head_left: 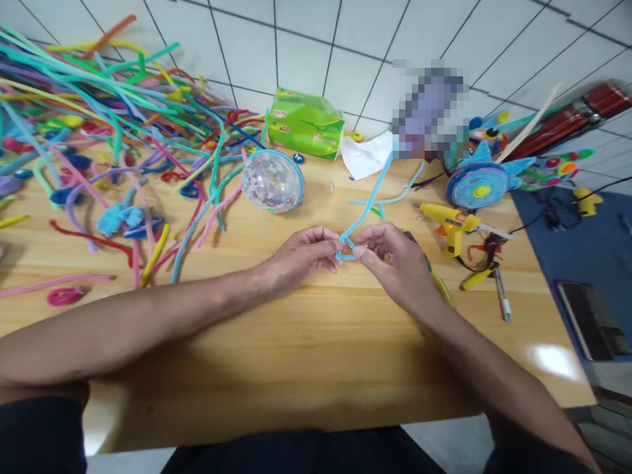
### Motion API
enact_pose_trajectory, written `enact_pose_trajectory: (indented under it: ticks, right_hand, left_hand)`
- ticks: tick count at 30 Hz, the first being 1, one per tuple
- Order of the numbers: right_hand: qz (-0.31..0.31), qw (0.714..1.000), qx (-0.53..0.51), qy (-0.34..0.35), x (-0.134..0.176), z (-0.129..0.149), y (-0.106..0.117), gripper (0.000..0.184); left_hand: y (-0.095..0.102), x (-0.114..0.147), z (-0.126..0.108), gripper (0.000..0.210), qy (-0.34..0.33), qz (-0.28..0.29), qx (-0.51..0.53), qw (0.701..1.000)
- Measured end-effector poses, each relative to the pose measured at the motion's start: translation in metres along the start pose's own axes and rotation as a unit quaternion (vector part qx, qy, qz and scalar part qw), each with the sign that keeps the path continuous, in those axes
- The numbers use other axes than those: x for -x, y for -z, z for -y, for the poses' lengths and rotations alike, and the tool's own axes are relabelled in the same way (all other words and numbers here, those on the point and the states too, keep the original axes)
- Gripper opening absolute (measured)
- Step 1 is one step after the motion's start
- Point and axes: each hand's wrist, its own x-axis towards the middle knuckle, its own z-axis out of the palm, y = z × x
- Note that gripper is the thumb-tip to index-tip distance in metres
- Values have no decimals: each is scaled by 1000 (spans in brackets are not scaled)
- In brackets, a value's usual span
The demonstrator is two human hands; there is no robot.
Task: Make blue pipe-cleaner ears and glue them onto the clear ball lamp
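A light blue pipe cleaner [368, 209] is bent into a small triangle at its lower end, and its long tail rises up and to the right. My left hand [309, 250] pinches the triangle's left corner between thumb and fingers. On the other side my right hand [390, 260] grips the triangle's right part, thumb against fingers. Just beyond the hands stands a clear dome with a blue rim [273, 181], with shiny bits on or in it. Another light blue pipe cleaner [402, 192] lies behind my right hand, beside short cut pieces.
Many coloured pipe cleaners [143, 125] are heaped at the left. A green tissue pack [306, 124] stands against the tiled wall. At the right are a yellow glue gun [449, 224], a blue fish-shaped craft [478, 184], a pen [502, 296] and a cable. Pliers partly show behind my right wrist.
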Motion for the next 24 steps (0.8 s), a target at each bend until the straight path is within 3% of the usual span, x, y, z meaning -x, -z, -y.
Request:
enact_pose_trajectory:
  ticks: [4,8,14,24]
  right_hand:
    - [14,993,-115,-23,-16,-13,-15,14]
    - [-19,990,-140,-27,-10,-17,-21,13]
    - [-55,994,-88,18,-4,-13,-23,7]
    - [-42,996,-17,74,-5,-16,-17,7]
  left_hand:
    - [-1,2,-5,25,-12,4,-15,1000]
    - [0,4,-3,24,-22,-9,-17,1000]
    - [3,5,3,22,-1,-12,-11,1000]
    - [5,3,6,15,-16,4,-50,999]
